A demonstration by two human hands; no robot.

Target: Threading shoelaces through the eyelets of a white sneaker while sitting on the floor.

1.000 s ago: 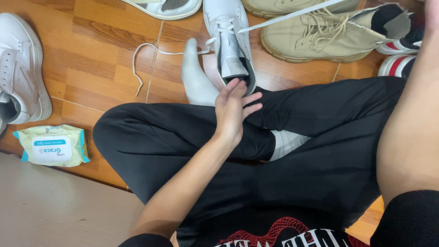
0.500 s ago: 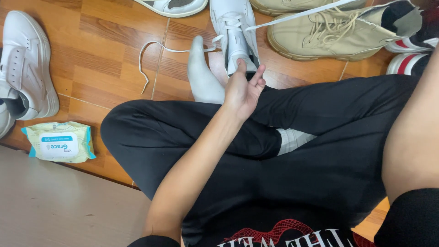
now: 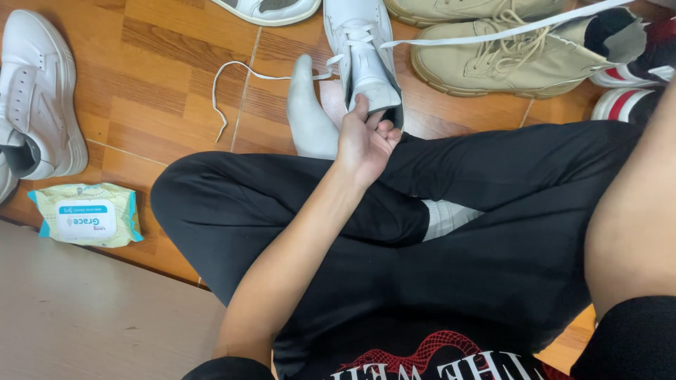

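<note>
The white sneaker [image 3: 362,60] lies on the wooden floor [image 3: 162,91] just ahead of your crossed legs, its heel toward you and its toe pointing away. Your left hand [image 3: 362,144] is closed on the heel end, thumb up against the tongue and fingers curled around the collar. One white lace [image 3: 493,33] runs taut from the sneaker up and to the right, out of view; your right hand is off the top edge with it, so you cannot tell how it grips. The other lace end [image 3: 232,77] trails loose across the floor to the left. Your socked foot [image 3: 306,116] rests touching the sneaker's left side. Tan boots [image 3: 507,60] lie just beyond on the right. Another white sneaker [image 3: 35,91] sits well to the left, with a pack of wet wipes [image 3: 84,214] near it.
</note>
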